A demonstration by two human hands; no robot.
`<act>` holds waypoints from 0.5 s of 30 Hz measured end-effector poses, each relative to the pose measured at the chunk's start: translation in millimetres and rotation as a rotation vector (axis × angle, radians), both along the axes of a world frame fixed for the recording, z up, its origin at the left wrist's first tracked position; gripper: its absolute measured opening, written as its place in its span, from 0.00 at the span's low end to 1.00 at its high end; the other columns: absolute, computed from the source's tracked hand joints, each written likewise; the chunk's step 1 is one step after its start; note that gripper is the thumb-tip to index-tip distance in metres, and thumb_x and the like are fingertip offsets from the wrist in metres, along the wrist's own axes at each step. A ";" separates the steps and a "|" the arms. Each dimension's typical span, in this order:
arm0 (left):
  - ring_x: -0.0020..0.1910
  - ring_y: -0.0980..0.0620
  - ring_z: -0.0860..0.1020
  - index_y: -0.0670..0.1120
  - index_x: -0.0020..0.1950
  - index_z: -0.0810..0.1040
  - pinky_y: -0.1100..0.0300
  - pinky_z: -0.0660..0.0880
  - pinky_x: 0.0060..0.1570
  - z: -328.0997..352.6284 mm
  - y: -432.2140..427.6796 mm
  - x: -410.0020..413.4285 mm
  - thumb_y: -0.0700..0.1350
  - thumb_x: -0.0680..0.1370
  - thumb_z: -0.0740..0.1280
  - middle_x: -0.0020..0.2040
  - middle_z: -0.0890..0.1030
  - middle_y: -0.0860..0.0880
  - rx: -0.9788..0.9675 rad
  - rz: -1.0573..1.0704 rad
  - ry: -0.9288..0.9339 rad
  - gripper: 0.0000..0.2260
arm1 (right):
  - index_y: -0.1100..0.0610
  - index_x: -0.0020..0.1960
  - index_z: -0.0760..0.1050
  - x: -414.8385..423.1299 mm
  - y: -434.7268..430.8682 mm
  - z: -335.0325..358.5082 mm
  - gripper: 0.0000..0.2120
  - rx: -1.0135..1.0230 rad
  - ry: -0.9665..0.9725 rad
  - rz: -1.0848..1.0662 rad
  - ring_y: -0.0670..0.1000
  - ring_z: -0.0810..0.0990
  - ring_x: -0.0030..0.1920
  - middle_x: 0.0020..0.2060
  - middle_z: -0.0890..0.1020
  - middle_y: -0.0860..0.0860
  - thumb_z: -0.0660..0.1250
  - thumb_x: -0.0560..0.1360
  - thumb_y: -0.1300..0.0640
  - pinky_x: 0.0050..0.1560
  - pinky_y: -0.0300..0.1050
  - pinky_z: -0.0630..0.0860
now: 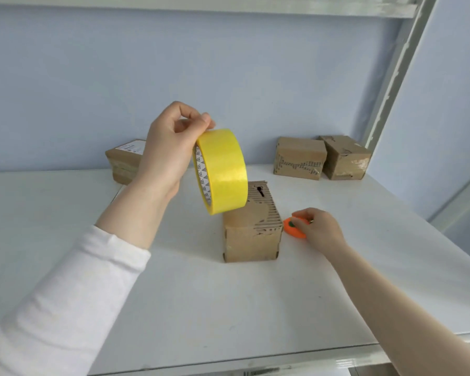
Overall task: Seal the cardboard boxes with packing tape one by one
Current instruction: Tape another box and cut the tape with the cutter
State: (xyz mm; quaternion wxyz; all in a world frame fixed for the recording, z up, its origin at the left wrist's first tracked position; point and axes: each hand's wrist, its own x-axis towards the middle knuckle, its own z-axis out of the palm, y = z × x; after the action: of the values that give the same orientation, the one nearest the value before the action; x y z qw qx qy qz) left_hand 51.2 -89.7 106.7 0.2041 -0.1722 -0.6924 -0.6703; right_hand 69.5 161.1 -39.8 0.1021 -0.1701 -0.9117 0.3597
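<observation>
White tabletop (201, 308), pale blue wall behind. Mid-frame: 1 small cardboard box (251, 234), top layer torn, corrugation showing, no fresh tape visible. Right hand (320, 229), just right of the box, has fingers curled over an orange cutter (293, 227) on the table. Left hand (166, 156) pinches the yellow tape roll (223, 172) by its top edge, held in the air above the box.

Step looks like setup: next, find the tape end and pull it across the box top.

Far edge: labelled box (122, 161) left, 2 boxes (299, 158) right. Label text and core print unreadable.

Pale blue wall (228, 63), white table (228, 308) (glossy), grey frame (399, 63) at rt
</observation>
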 end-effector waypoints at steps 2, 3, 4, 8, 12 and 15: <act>0.36 0.61 0.79 0.50 0.37 0.72 0.64 0.73 0.43 1.3 9.0 2.0 0.42 0.77 0.66 0.34 0.82 0.56 0.019 0.015 -0.005 0.10 | 0.53 0.65 0.73 4.1 -1.2 7.5 0.21 0.111 0.024 -0.004 0.57 0.65 0.66 0.63 0.74 0.54 0.64 0.76 0.44 0.62 0.45 0.63; 0.35 0.61 0.79 0.50 0.37 0.72 0.63 0.73 0.43 1.0 12.1 2.6 0.42 0.77 0.66 0.33 0.83 0.56 0.028 0.023 -0.008 0.10 | 0.51 0.67 0.71 9.4 -4.5 12.7 0.23 0.053 0.107 0.039 0.56 0.61 0.68 0.65 0.72 0.53 0.63 0.75 0.43 0.63 0.41 0.63; 0.35 0.61 0.79 0.50 0.37 0.72 0.63 0.73 0.43 0.3 14.1 2.2 0.42 0.77 0.66 0.33 0.83 0.57 0.033 0.031 -0.010 0.10 | 0.47 0.67 0.69 16.5 -9.2 18.0 0.24 -0.050 0.228 0.141 0.53 0.59 0.68 0.66 0.70 0.51 0.63 0.74 0.41 0.61 0.33 0.65; 0.34 0.61 0.77 0.51 0.37 0.71 0.65 0.72 0.39 -3.5 20.2 -0.1 0.43 0.77 0.66 0.32 0.82 0.58 0.055 0.082 -0.033 0.10 | 0.43 0.64 0.71 38.9 -29.7 31.6 0.23 0.069 0.468 0.683 0.45 0.58 0.68 0.67 0.65 0.42 0.67 0.70 0.42 0.63 0.28 0.61; 0.33 0.58 0.76 0.51 0.36 0.71 0.63 0.71 0.40 -5.8 26.4 -1.9 0.44 0.76 0.67 0.33 0.81 0.55 0.072 0.139 -0.038 0.10 | 0.51 0.66 0.72 25.9 -15.2 44.2 0.21 0.086 0.290 0.748 0.48 0.64 0.70 0.68 0.68 0.44 0.68 0.74 0.62 0.64 0.40 0.68; 0.34 0.58 0.76 0.51 0.36 0.71 0.63 0.70 0.40 -6.0 34.2 -4.1 0.44 0.75 0.68 0.35 0.81 0.53 0.089 0.171 -0.034 0.10 | 0.45 0.68 0.66 25.1 -5.5 61.3 0.25 0.007 0.268 0.755 0.43 0.58 0.73 0.71 0.66 0.41 0.68 0.74 0.51 0.71 0.43 0.61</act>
State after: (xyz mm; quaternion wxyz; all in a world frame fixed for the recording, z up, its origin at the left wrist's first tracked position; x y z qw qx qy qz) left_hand 47.1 -55.5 100.7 0.2561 -0.0919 -0.6775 -0.6833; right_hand 94.6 155.6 21.5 0.0815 0.2260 -0.8899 0.3877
